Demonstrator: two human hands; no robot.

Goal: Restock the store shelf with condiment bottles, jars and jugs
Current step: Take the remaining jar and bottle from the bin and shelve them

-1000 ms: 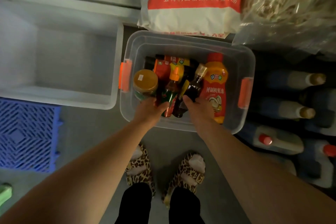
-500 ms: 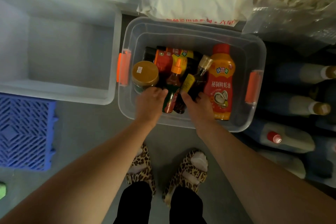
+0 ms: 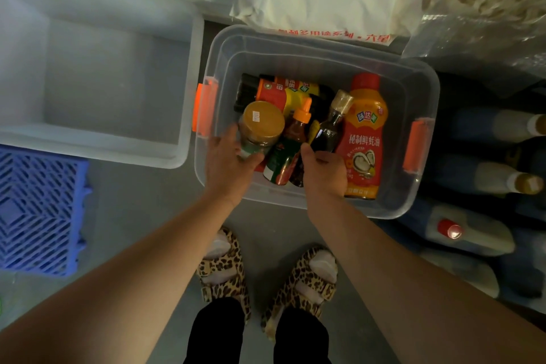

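The clear plastic storage bin with orange latches (image 3: 325,47) stands on the grey floor, at 12 o'clock of the feet. All stock inspected lies inside it.

Largest item: the orange squeeze bottle of oyster sauce with a red cap (image 3: 364,133), lying along the bin's 3 o'clock side. It is judged heavy when full, with a soft, somewhat slick plastic wall; a hold round the waist below the shoulder is advised.

Next: the glass jar with a yellow-gold lid (image 3: 260,127), standing at the 9 o'clock side. It is judged dense and breakable. The left hand (image 3: 227,162) is wrapped about its lower body, fingers curled on the glass; a hold on the body, not the lid, is sound.

Next: the slim dark bottle with a tan cap (image 3: 331,127), tilted, neck towards 1 o'clock. It is probably glass, light and smooth. The right hand (image 3: 323,171) is curled at its base with the thumb laid against it; a full grip cannot be confirmed.

Smallest: the small red-and-green bottle with an orange nozzle cap (image 3: 291,151), between the hands, untouched.
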